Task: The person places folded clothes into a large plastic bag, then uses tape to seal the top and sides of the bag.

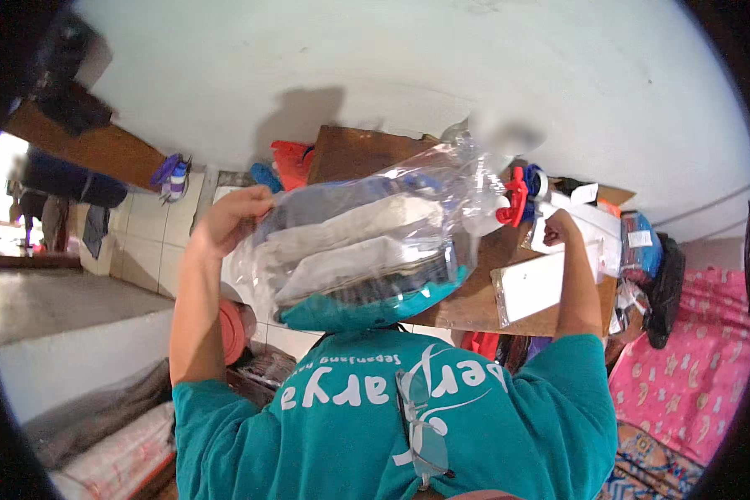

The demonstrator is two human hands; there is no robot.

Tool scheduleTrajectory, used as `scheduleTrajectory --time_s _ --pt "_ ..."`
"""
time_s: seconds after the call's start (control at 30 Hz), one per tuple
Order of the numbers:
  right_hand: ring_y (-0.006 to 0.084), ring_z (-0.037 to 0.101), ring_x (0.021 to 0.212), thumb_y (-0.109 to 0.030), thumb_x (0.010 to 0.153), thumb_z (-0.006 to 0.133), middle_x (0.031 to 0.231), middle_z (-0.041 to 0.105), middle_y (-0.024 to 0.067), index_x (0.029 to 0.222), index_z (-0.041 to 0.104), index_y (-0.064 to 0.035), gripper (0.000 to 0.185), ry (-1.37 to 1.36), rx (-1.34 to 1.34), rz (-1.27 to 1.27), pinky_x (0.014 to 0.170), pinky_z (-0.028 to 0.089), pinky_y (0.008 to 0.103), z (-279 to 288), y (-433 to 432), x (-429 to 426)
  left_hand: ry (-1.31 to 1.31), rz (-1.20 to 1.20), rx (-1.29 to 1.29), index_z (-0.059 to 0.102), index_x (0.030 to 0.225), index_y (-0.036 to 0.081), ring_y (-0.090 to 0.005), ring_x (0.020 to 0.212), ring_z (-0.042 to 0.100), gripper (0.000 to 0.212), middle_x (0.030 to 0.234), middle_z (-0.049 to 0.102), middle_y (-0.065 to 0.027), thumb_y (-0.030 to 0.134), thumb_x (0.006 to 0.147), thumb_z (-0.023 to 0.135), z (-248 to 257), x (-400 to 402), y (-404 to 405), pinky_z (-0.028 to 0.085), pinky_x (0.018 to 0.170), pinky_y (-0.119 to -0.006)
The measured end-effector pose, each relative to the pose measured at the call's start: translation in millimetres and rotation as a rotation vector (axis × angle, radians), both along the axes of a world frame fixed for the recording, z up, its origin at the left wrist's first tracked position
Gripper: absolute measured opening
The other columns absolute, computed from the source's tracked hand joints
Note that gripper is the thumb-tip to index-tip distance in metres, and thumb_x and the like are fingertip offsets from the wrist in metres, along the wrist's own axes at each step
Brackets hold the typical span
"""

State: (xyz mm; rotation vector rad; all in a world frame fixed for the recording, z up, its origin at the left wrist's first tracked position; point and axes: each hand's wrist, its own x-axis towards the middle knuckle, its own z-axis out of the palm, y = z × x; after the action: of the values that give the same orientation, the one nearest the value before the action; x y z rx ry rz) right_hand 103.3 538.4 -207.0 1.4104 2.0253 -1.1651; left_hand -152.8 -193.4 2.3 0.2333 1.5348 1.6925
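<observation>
A large clear plastic bag with several folded garments inside, grey, cream, white, dark and teal, hangs tilted before my chest. My left hand pinches its upper left edge between thumb and fingers. Over the right part of the wooden table is my right hand, its fingers curled; whether it holds anything is not plain. Beneath and beside that hand lie flat white packets in clear plastic. A red plastic tool or handle stands between the bag and the right hand, next to a roll of tape.
A blue plastic-wrapped package and a black bag are at the table's right end. Pink patterned cloth lies beyond. A red round lid is below my left forearm. Behind the table rises a pale wall.
</observation>
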Motion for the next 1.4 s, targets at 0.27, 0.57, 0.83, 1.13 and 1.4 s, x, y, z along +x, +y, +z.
scheduleTrajectory --time_s 0.27,0.57,0.83,1.13,1.4 --pt "0.0367 0.066 0.067 -0.006 0.079 0.051 0.070 0.063 0.0228 0.064 0.059 0.0044 0.020 -0.168 0.106 0.008 0.060 0.054 0.0476 19 -114 -48 -0.036 -0.007 -0.001 0.054 0.076 0.008 -0.0054 0.066 0.041 0.013 0.071 0.046 0.0062 0.017 0.084 0.060 4 11 -15 0.033 0.062 -0.020" --pt "0.0383 0.053 0.072 -0.026 0.086 0.058 0.076 0.055 0.0198 0.076 0.059 0.0010 0.029 0.527 0.898 1.114 0.066 0.042 0.0448 377 -347 -133 -0.059 -0.068 0.008 0.058 0.074 0.010 -0.0052 0.057 0.043 0.015 0.065 0.048 0.0058 0.021 0.084 0.062 -6 3 -26 0.033 0.052 -0.021" --pt "0.0262 0.046 0.066 -0.032 0.082 0.066 0.070 0.043 0.0113 0.063 0.052 0.0034 0.042 0.618 0.109 1.948 0.060 0.037 0.0381 367 -532 -240 -0.159 -0.153 0.123 0.061 0.083 0.008 -0.0038 0.062 0.042 0.010 0.069 0.046 0.0077 0.018 0.084 0.063 -5 0 -22 0.033 0.055 -0.019" --pt "0.0255 0.054 0.068 -0.058 0.066 0.072 0.081 0.059 0.0131 0.057 0.056 0.0010 0.062 0.007 0.139 1.990 0.060 0.041 0.0378 287 -577 -295 -0.088 -0.276 0.120 0.058 0.087 0.008 -0.0040 0.062 0.043 0.013 0.070 0.046 0.0065 0.020 0.084 0.057 -11 -4 -34 0.034 0.055 -0.019" --pt "0.0275 0.062 0.086 -0.074 0.062 0.066 0.090 0.066 0.0169 0.087 0.066 -0.0018 0.077 -0.497 0.221 1.736 0.076 0.050 0.0412 273 -578 -304 -0.142 -0.234 0.163 0.057 0.084 0.007 -0.0048 0.059 0.040 0.010 0.068 0.045 0.0057 0.017 0.084 0.055 -14 -3 -39 0.032 0.052 -0.020"
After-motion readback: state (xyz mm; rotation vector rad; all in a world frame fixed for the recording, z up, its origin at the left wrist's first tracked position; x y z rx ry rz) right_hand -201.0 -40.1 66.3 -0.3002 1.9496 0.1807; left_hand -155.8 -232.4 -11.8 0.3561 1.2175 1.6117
